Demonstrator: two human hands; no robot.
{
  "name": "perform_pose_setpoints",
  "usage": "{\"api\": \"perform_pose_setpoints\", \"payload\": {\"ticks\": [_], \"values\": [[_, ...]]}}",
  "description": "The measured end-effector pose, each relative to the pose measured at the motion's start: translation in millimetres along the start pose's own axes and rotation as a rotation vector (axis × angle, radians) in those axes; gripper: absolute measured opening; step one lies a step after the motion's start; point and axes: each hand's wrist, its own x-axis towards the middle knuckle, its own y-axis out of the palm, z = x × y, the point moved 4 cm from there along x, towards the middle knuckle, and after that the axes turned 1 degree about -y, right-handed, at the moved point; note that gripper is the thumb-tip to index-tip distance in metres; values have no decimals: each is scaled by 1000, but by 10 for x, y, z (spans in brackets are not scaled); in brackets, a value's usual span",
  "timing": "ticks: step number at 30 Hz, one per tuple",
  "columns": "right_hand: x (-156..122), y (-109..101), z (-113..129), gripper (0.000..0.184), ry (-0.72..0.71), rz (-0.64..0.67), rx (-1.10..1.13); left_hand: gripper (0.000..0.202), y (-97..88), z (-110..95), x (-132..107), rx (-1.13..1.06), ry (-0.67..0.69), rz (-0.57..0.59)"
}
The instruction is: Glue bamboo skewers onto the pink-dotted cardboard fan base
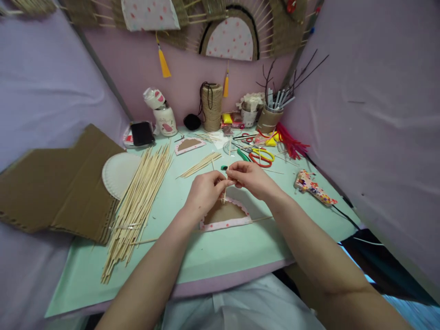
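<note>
My left hand (206, 189) and my right hand (253, 178) meet over the middle of the table, fingers pinched together. Between them is a thin bamboo stick (224, 196), roughly upright, its lower end over a half-round cardboard piece (228, 213) with a pink-spotted white fabric edge. Fingers hide part of the stick. Another stick tip (212, 163) pokes up behind my left fingers. Sticks also extend from both lower corners of the half-round piece. Just beyond my fingertips shows a small green and black object (224, 167) that I cannot identify.
On the left lie a big bundle of bamboo sticks (140, 201), a white paper plate (118, 173) and brown cardboard (58, 192). Scissors (263, 156) lie beyond my right hand. A patterned glue gun (314, 187) with a cord is at right. A twine spool (212, 107) stands behind.
</note>
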Motion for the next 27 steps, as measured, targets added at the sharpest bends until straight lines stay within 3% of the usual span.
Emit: {"api": "perform_pose_setpoints", "payload": {"ticks": [5,11,19,27], "values": [[98,-121,-209,18,182,-66,68,23,-61,227,13,-93,-86,-54],[157,-127,-397,13,291,-106,35,20,-150,296,4,69,-117,-67],[171,-76,-459,18,314,-142,-20,12,-112,327,-28,390,-145,150],[203,-80,-510,18,298,-172,-41,14,-99,361,-81,432,-135,325]]}}
